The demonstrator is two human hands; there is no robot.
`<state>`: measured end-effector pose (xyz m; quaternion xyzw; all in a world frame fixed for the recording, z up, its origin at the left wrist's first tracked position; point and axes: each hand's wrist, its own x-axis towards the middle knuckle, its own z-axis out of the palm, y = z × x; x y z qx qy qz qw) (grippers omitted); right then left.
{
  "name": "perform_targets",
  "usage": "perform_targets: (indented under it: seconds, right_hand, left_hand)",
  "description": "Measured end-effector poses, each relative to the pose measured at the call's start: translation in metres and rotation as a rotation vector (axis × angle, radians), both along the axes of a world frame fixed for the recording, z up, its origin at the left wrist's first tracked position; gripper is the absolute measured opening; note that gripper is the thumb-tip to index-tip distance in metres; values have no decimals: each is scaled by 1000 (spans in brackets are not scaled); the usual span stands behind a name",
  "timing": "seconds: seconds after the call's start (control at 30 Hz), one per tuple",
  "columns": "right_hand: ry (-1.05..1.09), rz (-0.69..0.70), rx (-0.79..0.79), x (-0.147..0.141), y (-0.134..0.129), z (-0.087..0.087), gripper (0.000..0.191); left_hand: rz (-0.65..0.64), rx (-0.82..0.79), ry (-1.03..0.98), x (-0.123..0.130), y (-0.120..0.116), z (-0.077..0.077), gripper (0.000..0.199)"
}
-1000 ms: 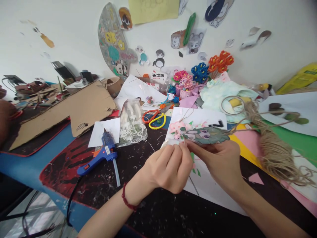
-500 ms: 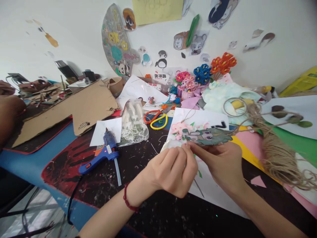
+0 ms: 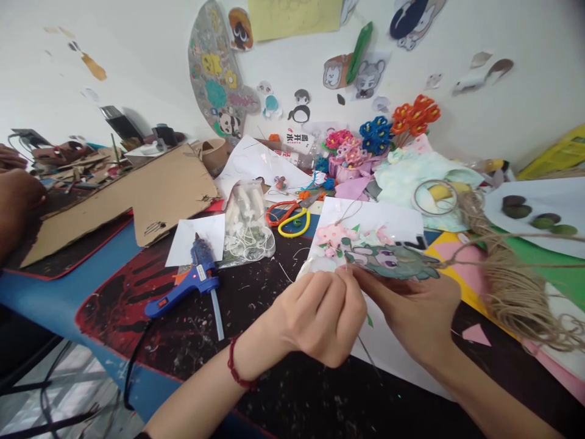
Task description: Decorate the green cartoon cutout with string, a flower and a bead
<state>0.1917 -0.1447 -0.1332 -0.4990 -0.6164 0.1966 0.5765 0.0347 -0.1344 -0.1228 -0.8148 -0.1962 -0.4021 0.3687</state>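
My right hand [image 3: 418, 308] pinches a flat cartoon-character cutout [image 3: 388, 259] in grey-green, tilted nearly level. Twine [image 3: 470, 238] trails from its right end. My left hand [image 3: 320, 317], with a red braided bracelet [image 3: 235, 363] at the wrist, is closed in a pinch at the cutout's left end. A thin pale strand shows at those fingertips, but what they grip is mostly hidden. Below both hands lies a white sheet [image 3: 402, 347], with pink paper flowers [image 3: 336, 235] at its upper left.
A blue glue gun [image 3: 198, 277] rests left on a dark mat [image 3: 123, 323]. Scissors [image 3: 292, 216], a clear bag of white cord [image 3: 249, 235], cardboard [image 3: 169, 195] and a twine bundle [image 3: 516, 286] lie around. Another person's hand [image 3: 21, 189] is at far left.
The cutout and my right hand have shifted slightly right and down, and the cutout's face shows more. The twine at right hangs differently. My left hand stays nearly in place.
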Motion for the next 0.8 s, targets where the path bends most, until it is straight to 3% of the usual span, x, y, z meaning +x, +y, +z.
perform_targets:
  seconds: [0.17,0.47,0.8]
  right_hand:
    - [58,19,39,-1,-1,-1,9]
    - [286,115,-123,-4,1,4,6]
    - [541,396,-382,2,11,-3,11]
  left_hand:
    - [2,-60,-26,-3,-4,3,21]
    - [41,-102,6,-5,-9,9,8]
    - [15,-105,-38,-6,-9,7,7]
